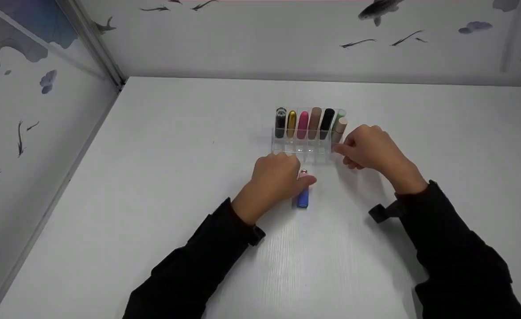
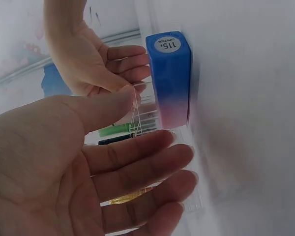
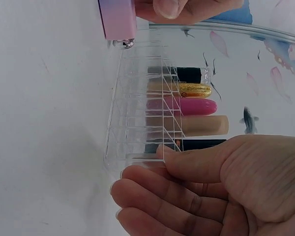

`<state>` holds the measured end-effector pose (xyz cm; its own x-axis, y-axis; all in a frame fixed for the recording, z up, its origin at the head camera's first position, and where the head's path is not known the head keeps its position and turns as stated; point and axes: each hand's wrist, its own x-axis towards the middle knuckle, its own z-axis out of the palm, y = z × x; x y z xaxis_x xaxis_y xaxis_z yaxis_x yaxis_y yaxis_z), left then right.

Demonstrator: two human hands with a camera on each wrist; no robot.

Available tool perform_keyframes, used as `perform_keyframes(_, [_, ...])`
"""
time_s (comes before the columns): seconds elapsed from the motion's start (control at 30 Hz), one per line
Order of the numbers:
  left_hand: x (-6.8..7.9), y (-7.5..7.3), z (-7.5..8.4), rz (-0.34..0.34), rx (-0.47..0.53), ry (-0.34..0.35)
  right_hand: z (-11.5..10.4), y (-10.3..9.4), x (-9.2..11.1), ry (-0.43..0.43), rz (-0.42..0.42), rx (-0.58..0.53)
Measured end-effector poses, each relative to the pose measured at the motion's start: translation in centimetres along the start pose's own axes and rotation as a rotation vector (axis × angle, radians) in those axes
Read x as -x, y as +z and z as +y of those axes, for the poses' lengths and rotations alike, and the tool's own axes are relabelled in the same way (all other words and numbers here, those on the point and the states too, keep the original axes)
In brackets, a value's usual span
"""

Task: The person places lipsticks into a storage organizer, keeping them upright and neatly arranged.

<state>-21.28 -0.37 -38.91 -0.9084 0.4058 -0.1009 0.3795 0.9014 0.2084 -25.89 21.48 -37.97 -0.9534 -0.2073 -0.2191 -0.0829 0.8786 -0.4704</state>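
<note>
A lipstick tube [image 1: 303, 198], square-sided and fading from blue to pink, lies on the table. Its blue end carries a round label reading LIPSTICK [image 2: 167, 44]. My left hand [image 1: 279, 175] is over and beside this tube, fingers loosely bent and holding nothing. Just beyond stands a clear compartment organizer [image 1: 278, 145]. At the organizer's right end, the thumb of my right hand [image 1: 373, 148] rests against the wall, its other fingers loosely bent alongside. A pale-pink-capped tube [image 1: 341, 125] stands in the front right slot, near that thumb.
In the organizer's back row stand a black-and-clear tube [image 1: 280, 123], a gold tube [image 1: 291, 124], a bright pink tube [image 1: 303, 125], a brown tube [image 1: 315, 122], a black tube [image 1: 327, 123] and a green-capped tube [image 1: 340, 114]. Patterned panels [image 1: 260, 48] border the white table [image 1: 176, 133].
</note>
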Motion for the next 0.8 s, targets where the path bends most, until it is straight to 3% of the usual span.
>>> perform_keyframes(0.13, [-0.3,0.4,0.5,-0.029,-0.031,-0.043,0.0,0.0,0.0,-0.003,0.003,-0.005])
perform_keyframes(0.37, [-0.5,1.0,0.9,0.018,-0.025,-0.119,0.0,0.0,0.0,-0.007,0.006,-0.005])
perform_keyframes(0.8, [-0.4,0.6,0.6,0.036,-0.005,-0.087,0.1,0.0,-0.1,0.011,-0.011,-0.024])
